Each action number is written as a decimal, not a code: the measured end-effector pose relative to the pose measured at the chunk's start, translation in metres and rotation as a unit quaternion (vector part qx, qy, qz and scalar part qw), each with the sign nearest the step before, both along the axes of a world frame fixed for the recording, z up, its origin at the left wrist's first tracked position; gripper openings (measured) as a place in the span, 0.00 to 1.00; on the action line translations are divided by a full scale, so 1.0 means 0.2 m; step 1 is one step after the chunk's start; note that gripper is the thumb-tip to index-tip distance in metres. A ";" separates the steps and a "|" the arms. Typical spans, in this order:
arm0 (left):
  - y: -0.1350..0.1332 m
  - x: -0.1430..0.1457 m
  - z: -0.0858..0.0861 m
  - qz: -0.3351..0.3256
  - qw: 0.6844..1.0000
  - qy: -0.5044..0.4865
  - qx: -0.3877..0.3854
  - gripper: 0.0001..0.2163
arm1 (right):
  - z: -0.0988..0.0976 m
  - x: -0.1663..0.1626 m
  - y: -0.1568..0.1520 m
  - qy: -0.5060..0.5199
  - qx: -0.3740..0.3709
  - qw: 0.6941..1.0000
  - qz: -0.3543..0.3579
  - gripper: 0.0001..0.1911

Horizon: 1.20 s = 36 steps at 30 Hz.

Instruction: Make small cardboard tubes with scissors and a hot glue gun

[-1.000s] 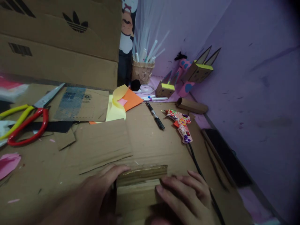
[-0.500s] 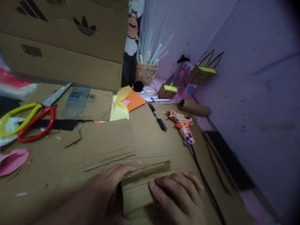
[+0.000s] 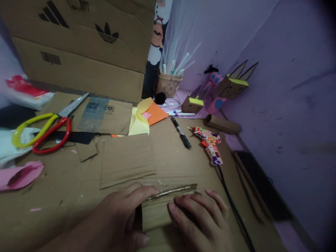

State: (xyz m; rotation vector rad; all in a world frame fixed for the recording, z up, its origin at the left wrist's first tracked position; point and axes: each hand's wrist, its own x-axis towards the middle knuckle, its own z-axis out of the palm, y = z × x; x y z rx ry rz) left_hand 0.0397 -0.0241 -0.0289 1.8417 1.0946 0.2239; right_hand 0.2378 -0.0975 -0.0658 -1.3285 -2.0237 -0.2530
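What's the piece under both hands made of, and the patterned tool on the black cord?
The piece pressed by the left hand and right hand looks like matte brown corrugated cardboard; its far edge shines, perhaps glue or tape. The patterned tool, glue-gun shaped, seems plastic wrapped in colourful stickers or printed paper; I cannot tell which.

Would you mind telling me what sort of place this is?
Probably a home craft corner: scissors, a sticker-covered glue gun and cut cardboard pieces lie beside small cardboard figures.
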 end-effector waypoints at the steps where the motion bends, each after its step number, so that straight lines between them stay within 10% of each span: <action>1: 0.00 0.00 0.01 -0.001 1.000 -0.002 0.000 0.28 | 0.00 0.00 0.00 -0.002 -0.003 1.000 0.001 0.14; 36: -0.01 0.00 0.02 -0.087 0.983 0.079 0.142 0.28 | 0.10 0.03 0.13 -0.077 -0.104 0.987 0.099 0.14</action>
